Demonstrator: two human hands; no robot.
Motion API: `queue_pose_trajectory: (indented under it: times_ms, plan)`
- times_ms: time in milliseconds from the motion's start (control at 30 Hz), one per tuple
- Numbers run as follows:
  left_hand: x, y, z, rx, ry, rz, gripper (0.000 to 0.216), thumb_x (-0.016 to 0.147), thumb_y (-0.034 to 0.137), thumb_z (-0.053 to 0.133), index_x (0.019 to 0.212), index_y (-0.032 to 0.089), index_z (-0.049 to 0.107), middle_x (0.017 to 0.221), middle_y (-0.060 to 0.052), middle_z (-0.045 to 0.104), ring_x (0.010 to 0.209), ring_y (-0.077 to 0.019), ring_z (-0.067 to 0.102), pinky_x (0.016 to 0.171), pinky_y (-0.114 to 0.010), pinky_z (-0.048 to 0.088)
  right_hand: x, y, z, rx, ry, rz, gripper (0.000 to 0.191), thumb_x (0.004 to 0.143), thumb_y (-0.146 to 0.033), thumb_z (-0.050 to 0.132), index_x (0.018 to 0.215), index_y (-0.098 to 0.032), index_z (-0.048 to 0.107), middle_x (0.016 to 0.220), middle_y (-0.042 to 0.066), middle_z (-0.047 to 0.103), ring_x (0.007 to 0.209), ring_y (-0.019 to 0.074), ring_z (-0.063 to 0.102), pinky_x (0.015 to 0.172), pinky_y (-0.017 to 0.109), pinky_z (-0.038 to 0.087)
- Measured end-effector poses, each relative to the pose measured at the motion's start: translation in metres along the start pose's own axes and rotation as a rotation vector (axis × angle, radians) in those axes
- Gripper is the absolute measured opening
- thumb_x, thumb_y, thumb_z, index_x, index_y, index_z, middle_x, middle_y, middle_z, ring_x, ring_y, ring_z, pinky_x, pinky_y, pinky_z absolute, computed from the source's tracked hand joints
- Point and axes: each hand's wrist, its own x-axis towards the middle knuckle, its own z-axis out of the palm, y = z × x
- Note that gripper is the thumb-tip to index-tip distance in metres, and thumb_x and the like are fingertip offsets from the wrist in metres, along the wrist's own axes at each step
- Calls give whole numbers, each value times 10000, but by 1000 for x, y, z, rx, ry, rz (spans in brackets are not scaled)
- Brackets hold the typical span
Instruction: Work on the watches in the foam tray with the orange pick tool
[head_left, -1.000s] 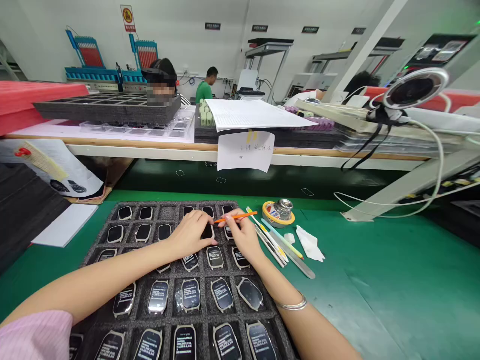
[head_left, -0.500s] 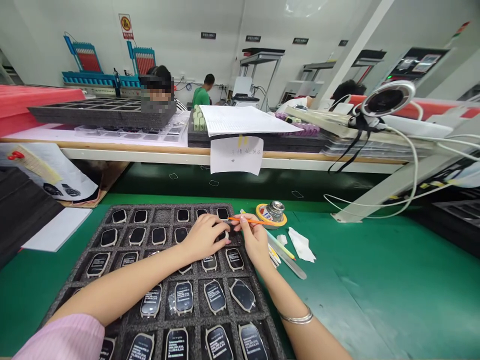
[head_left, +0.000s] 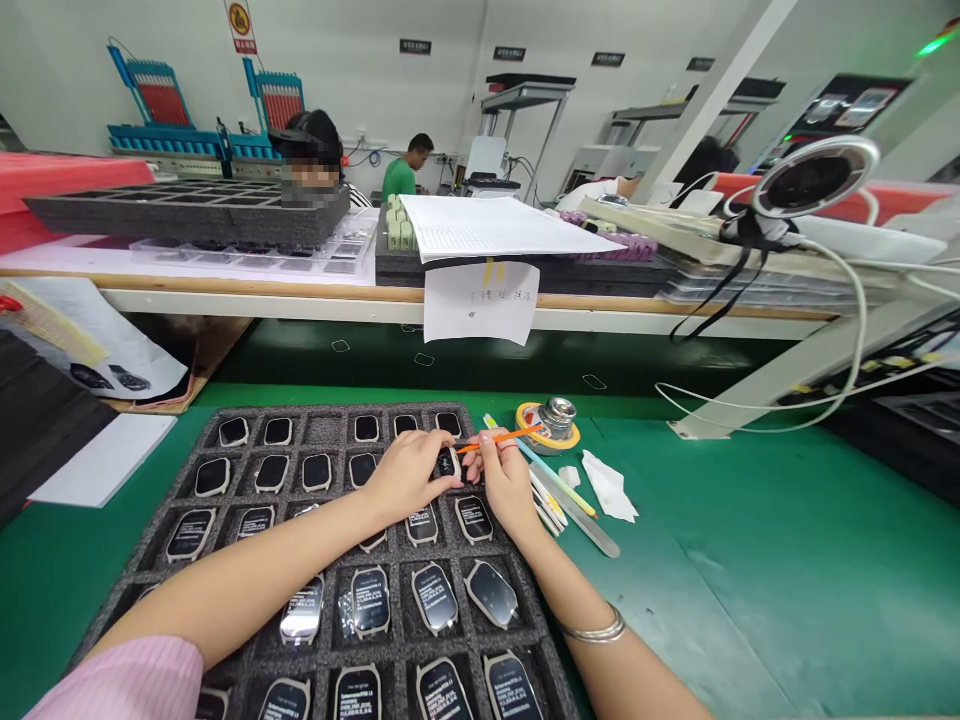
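Right of the foam tray: tools, tape roll, tissue. Left hand pinches a dark watch case over the tray's far-right cells; right hand grips an orange stick.

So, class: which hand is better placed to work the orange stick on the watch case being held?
Right. The right hand already grips the orange stick, tip at the watch case, which the left hand steadies.
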Motion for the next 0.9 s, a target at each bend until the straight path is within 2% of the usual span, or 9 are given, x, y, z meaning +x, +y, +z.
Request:
queue_pose_trajectory:
  times_ms: [467, 700, 800, 900]
  plan:
    - [4, -6, 0, -38, -26, 2, 483, 784, 376, 761, 1160, 218, 502, 1205, -31, 621, 1159, -236, 574, 1039, -452, 501, 2, -2, 2, -135, -37, -9, 544, 940, -717, 418, 879, -182, 493, 673, 26, 588, 508, 148, 536, 485, 280, 446]
    - [11, -14, -3, -23, -24, 36, 477, 781, 413, 755, 1140, 210, 516, 1182, -30, 636, 1130, -234, 583, 1028, -463, 498, 7, 0, 10, -169, 22, -9, 551, 933, -720, 435, 836, -184, 521, 676, 40, 603, 515, 151, 530, 497, 295, 444]
    - [17, -20, -7, -17, -33, 40, 472, 782, 430, 747, 1132, 205, 526, 1170, -39, 637, 1127, -239, 579, 1031, -473, 494, 16, 4, 13, -74, 68, 23, 569, 890, -748, 485, 850, -182, 536, 689, 45, 610, 517, 151, 528, 487, 293, 446]
    - [21, -27, -10, -8, -37, 67, 460, 800, 466, 713, 1140, 209, 539, 1193, -46, 612, 1163, -233, 554, 1059, -478, 482, 24, 7, 14, 168, 162, 96, 590, 809, -759, 595, 890, -179, 522, 703, 30, 599, 510, 136, 524, 453, 260, 432]
